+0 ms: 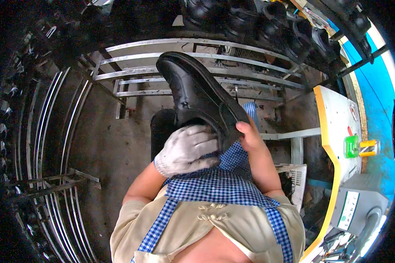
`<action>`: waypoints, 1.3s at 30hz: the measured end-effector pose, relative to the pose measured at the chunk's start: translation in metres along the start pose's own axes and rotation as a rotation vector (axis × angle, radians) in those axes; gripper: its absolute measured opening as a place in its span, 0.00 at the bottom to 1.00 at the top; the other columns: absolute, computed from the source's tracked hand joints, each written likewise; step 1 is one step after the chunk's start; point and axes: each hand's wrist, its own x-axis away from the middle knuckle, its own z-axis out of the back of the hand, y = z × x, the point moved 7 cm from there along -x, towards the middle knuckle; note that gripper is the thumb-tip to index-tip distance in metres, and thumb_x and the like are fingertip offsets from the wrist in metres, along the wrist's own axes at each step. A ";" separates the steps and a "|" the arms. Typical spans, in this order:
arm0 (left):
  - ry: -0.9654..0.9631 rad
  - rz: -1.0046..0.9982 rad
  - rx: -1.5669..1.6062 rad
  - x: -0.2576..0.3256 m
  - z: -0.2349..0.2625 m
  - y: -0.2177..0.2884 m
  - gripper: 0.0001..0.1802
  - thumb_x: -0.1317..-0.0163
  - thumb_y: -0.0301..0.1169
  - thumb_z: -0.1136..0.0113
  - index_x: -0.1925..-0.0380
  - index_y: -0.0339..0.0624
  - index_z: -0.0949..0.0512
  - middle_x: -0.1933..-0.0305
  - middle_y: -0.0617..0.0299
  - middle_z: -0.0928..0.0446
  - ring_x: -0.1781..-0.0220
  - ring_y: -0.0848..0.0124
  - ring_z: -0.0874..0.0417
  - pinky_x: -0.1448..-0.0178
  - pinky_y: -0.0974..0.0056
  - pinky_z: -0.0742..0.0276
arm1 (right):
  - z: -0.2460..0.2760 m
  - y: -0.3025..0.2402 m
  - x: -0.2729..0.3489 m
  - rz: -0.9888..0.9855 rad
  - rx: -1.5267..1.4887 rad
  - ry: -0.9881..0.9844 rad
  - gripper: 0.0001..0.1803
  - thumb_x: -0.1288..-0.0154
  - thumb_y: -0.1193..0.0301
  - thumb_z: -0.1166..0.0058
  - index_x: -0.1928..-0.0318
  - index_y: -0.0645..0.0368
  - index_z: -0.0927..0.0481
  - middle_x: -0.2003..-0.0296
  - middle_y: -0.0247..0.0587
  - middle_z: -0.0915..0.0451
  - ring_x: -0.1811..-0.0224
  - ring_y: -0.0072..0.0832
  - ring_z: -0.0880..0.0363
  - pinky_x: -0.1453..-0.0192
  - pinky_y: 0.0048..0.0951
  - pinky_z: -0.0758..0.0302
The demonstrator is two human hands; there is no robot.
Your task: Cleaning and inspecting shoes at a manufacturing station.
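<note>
Between both hands (186, 149), black shoe (197, 94)

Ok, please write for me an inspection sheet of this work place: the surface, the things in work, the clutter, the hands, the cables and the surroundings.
Surface: no bench under the hands; grey concrete floor below.
Job's things: one black leather shoe, held up with its toe pointing away; a blue checked cloth lies over the lap.
Clutter: nothing seen.
Grippers: left hand, in a white work glove, grips the shoe at its opening; right hand, bare, holds the heel end.
Cables: nothing seen clearly.
Surroundings: metal rail rack ahead; dark shoes stored above it; curved metal rails to the left; a yellow-edged machine with a green button to the right.
</note>
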 end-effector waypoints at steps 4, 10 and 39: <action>0.523 0.084 0.271 0.042 0.045 -0.023 0.11 0.48 0.29 0.42 0.63 0.41 0.20 0.64 0.53 0.21 0.60 0.57 0.21 0.51 0.57 0.25 | 0.009 0.017 0.001 0.034 -0.219 -0.099 0.41 0.48 0.59 0.43 0.35 0.64 0.40 0.40 0.46 0.31 0.38 0.38 0.31 0.35 0.38 0.35; 0.405 0.540 -0.553 0.057 0.049 -0.077 0.27 0.41 0.25 0.44 0.41 0.36 0.35 0.33 0.49 0.40 0.34 0.63 0.34 0.33 0.65 0.38 | -0.014 0.035 0.031 -0.103 -0.720 -0.214 0.34 0.30 0.48 0.67 0.31 0.54 0.46 0.34 0.47 0.41 0.32 0.41 0.41 0.28 0.41 0.45; 0.125 0.515 0.658 0.005 0.005 -0.060 0.36 0.56 0.44 0.29 0.50 0.34 0.26 0.52 0.50 0.23 0.50 0.62 0.22 0.44 0.61 0.29 | -0.125 -0.123 0.031 0.961 1.718 -0.587 0.09 0.53 0.74 0.43 0.67 0.57 0.21 0.72 0.35 0.25 0.74 0.28 0.21 0.77 0.27 0.24</action>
